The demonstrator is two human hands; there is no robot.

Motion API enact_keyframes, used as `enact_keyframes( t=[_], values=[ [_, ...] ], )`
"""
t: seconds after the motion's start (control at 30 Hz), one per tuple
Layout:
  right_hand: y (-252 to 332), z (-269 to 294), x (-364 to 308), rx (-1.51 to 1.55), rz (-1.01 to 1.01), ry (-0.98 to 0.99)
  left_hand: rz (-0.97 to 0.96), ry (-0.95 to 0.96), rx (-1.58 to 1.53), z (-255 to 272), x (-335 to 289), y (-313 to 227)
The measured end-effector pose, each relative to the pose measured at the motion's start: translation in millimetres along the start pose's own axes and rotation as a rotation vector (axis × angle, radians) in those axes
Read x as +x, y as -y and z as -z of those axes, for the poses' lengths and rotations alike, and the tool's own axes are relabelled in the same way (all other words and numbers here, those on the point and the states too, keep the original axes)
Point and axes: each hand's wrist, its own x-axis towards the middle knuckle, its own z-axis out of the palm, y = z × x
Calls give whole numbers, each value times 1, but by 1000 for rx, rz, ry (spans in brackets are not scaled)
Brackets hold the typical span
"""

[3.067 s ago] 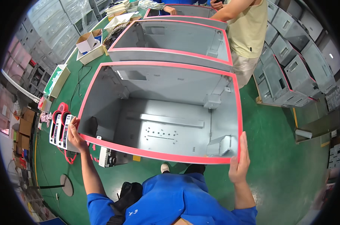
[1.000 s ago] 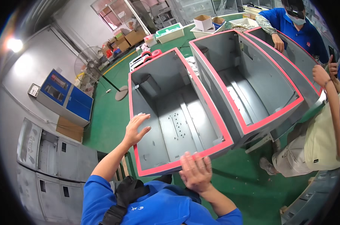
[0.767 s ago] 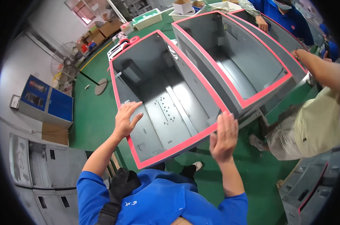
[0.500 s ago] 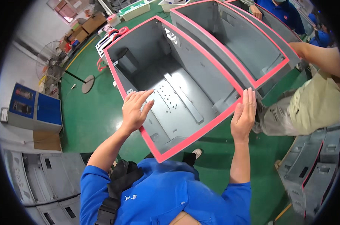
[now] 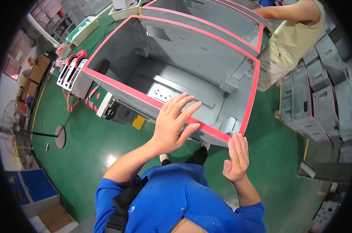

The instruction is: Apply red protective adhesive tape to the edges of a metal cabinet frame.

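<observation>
An open grey metal cabinet shell (image 5: 201, 54) lies in front of me, its opening facing up and its rim covered with pinkish-red tape (image 5: 145, 99). My left hand (image 5: 174, 124) is open over the near long edge, fingers spread and reaching slightly past the taped rim. At the near right corner, my right hand (image 5: 238, 157) has its fingers stretched out flat against or beside the edge; exact contact is hard to tell. Inside the shell are a floor panel with several round holes (image 5: 160, 92) and a small box-shaped bracket (image 5: 229, 84).
Behind stands a second taped shell (image 5: 207, 9), with a co-worker in a light yellow top (image 5: 296, 42) beside it. White-and-black devices (image 5: 73, 73) with tape rolls (image 5: 81, 55) sit at the left. Grey panels (image 5: 319, 93) are stacked right; a floor fan (image 5: 60, 136) stands left.
My view has shifted, and the cabinet's long side now lies across in front of me. My left hand has moved along the rim toward the right hand, now at the near right corner.
</observation>
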Motion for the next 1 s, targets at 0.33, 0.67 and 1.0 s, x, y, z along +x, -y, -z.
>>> enact_keyframes(
  t=[0.33,0.67,1.0],
  values=[
    [-14,5,58,6,-232,251,248,-501,-81,102,-21,135],
    [-170,-40,159,-150,-426,150,469,-693,261,166,0,275],
    [-147,-37,142,233,-519,-11,549,-721,71,164,3,271]
  ],
)
